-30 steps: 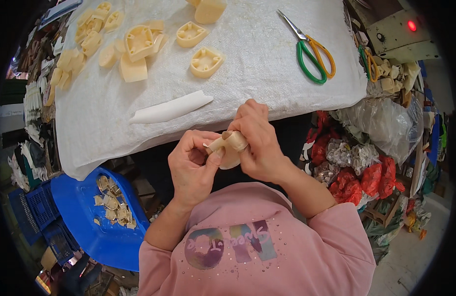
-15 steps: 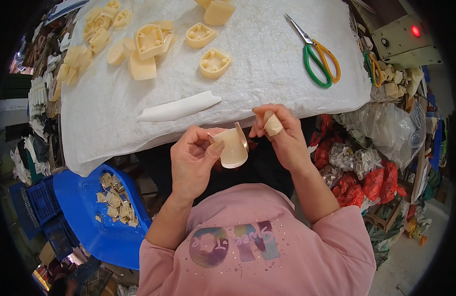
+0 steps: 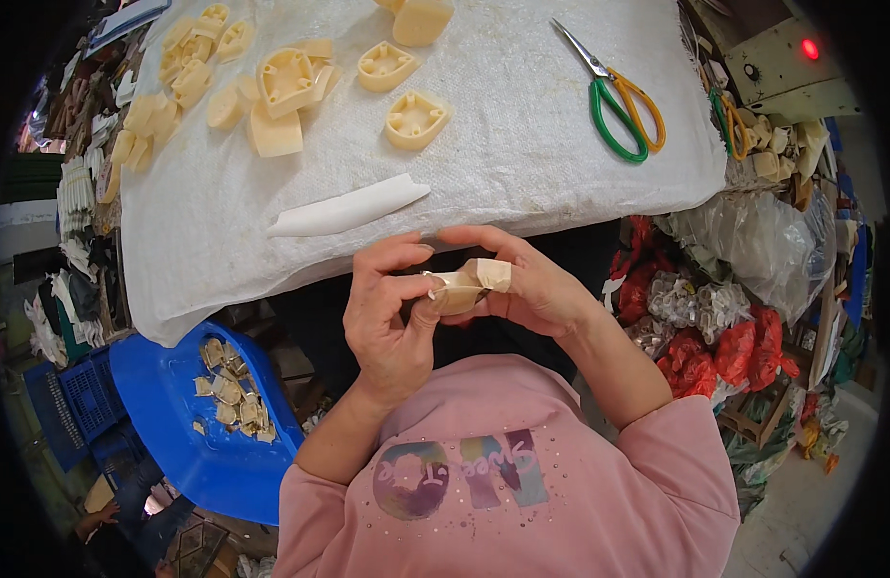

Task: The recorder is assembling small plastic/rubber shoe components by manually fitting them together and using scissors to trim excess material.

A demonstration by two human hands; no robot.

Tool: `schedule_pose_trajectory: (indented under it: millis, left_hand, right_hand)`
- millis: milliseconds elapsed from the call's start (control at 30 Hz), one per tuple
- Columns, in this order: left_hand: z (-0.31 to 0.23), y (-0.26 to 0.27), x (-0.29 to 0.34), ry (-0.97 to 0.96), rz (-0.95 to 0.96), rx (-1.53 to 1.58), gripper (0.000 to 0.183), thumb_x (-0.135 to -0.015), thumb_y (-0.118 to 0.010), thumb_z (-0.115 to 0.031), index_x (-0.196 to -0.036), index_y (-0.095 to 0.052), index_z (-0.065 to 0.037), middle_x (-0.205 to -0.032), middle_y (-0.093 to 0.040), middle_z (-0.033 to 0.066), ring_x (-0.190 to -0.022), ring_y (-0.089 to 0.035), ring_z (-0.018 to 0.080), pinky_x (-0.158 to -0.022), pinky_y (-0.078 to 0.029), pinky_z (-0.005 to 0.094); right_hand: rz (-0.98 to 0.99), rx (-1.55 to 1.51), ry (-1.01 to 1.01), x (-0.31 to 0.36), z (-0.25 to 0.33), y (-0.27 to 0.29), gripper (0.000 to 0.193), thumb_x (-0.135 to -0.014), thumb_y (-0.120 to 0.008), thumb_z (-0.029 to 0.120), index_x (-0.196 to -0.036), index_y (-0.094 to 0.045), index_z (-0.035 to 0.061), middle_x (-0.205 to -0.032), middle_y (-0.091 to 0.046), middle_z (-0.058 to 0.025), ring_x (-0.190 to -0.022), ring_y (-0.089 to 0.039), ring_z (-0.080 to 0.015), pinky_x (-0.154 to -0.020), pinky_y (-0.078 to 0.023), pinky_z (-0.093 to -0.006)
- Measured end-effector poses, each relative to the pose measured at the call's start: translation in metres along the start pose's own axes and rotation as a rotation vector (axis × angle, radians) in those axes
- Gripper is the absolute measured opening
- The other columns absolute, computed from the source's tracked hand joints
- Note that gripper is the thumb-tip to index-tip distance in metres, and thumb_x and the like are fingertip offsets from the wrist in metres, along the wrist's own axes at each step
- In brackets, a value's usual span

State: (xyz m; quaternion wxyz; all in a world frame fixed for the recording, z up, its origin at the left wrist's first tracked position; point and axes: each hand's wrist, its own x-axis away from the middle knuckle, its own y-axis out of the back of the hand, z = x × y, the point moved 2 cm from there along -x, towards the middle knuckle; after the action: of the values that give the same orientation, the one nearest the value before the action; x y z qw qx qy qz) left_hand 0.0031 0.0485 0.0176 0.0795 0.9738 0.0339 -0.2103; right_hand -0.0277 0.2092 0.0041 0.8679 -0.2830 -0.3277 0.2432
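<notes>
In front of my chest, both hands hold a curved cream piece (image 3: 455,301), which half a second earlier showed a shiny gold-toned edge. My left hand (image 3: 392,313) pinches its left end between thumb and fingers. My right hand (image 3: 541,294) is closed around its right side, with pale tape wrapped on one digit; its fingers partly hide the piece. A white curved strip (image 3: 353,209) lies on the table just beyond my hands. Farther back stand hollow D-shaped plastic pieces resembling shoe heels (image 3: 418,120). Scissors (image 3: 618,108) with one green and one orange handle lie at right.
White woven sheeting (image 3: 522,144) covers the table. At lower left, a blue plastic tub (image 3: 175,424) holds several small gold-beige pieces (image 3: 235,395). Red plastic bags (image 3: 734,352) and clear bags (image 3: 753,255) are heaped at right. Another person's hand (image 3: 98,517) shows at the lower left.
My right hand has moved left and closed onto the piece. The piece has turned from showing its broad inner face to being mostly covered by my fingers.
</notes>
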Motion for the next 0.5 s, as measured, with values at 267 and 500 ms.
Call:
schedule_pose_trajectory:
  millis: [267,500]
  left_hand:
    - [-0.013,0.007,-0.022,-0.3,0.232,-0.276,0.018,-0.084,-0.064,-0.016,-0.08,-0.058,0.0,-0.091,-0.061,0.0145,-0.088,-0.06,0.0284,-0.074,-0.049,0.0344]
    - [-0.013,-0.001,-0.014,-0.25,0.098,-0.302,0.02,-0.083,-0.064,-0.012,-0.07,-0.056,0.001,-0.076,-0.062,0.011,-0.088,-0.059,0.028,-0.075,-0.046,0.0351]
  right_hand:
    - [-0.052,0.175,0.09,0.0,0.002,0.003,0.06,-0.08,-0.058,0.014,-0.132,-0.032,-0.0015,-0.088,-0.064,-0.0114,-0.073,-0.063,-0.0148,-0.056,-0.049,-0.0251]
    - [-0.017,0.166,0.017,-0.004,-0.001,0.002,0.064,-0.08,-0.065,0.016,-0.132,-0.032,-0.0015,-0.097,-0.062,-0.016,-0.083,-0.063,-0.0201,-0.072,-0.052,-0.0322]
